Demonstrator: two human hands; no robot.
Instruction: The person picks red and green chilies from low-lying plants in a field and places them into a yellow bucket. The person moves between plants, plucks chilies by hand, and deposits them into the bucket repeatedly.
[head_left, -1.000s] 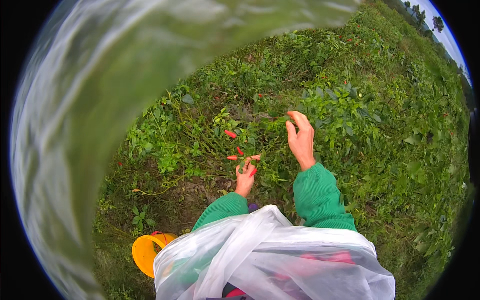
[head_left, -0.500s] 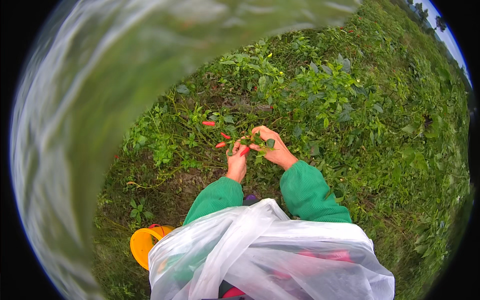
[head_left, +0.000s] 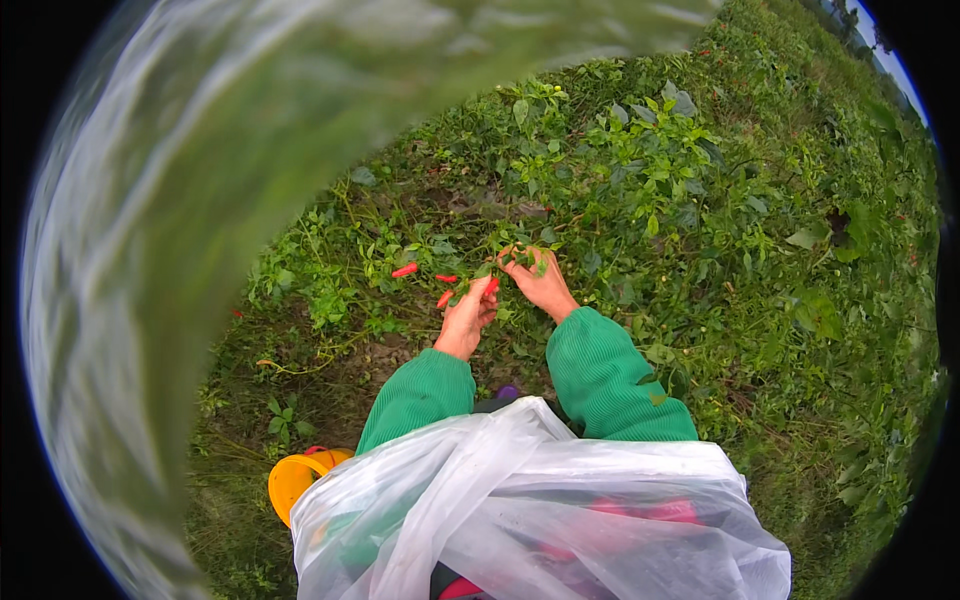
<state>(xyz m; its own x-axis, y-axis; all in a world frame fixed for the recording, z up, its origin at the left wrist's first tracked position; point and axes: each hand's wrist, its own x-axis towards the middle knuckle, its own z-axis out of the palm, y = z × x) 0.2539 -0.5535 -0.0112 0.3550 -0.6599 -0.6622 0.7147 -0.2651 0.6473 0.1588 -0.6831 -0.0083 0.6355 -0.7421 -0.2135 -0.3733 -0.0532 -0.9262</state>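
Small glossy red chili peppers (head_left: 404,270) among mid-green leafy plants (head_left: 640,170) — brown bare soil (head_left: 385,355) between. Ribbed bright-green knit sleeves (head_left: 600,375). Translucent milky-white plastic bag (head_left: 540,510), pink showing through. Round yellow-orange plastic bucket (head_left: 292,480) — red at rim.

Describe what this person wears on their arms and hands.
Both forearms are in long green sleeves of ribbed knit, the left sleeve and the right sleeve each ending in a snug cuff at the wrist. The left hand and right hand are bare: no gloves, and no rings or watch visible.
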